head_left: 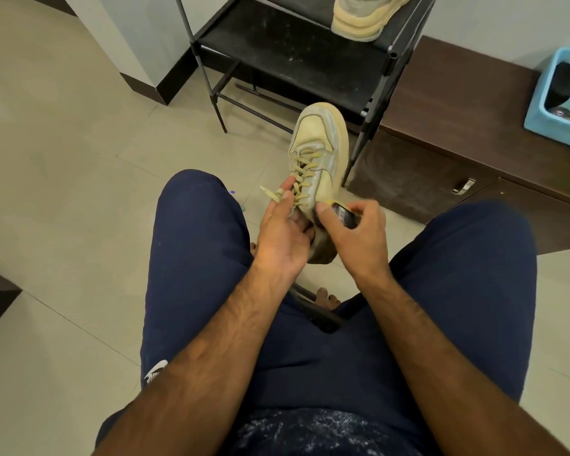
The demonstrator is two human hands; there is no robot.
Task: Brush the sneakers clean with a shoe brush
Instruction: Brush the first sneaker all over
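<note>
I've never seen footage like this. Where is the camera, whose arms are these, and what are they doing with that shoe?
There is no machine here: a camera worn on a person's head looks down at their own arms and lap. The left hand grips a pale yellow sneaker at its opening, held above the tiled floor. The right hand holds a small dark shoe brush against the sneaker's side. A second sneaker sits on the black shoe rack behind, and a blue basket stands on the brown cabinet to the right.

This is a home — tiled floor (63, 159), black shoe rack (287, 51) and low wooden cabinet (458, 103) show it.
</note>
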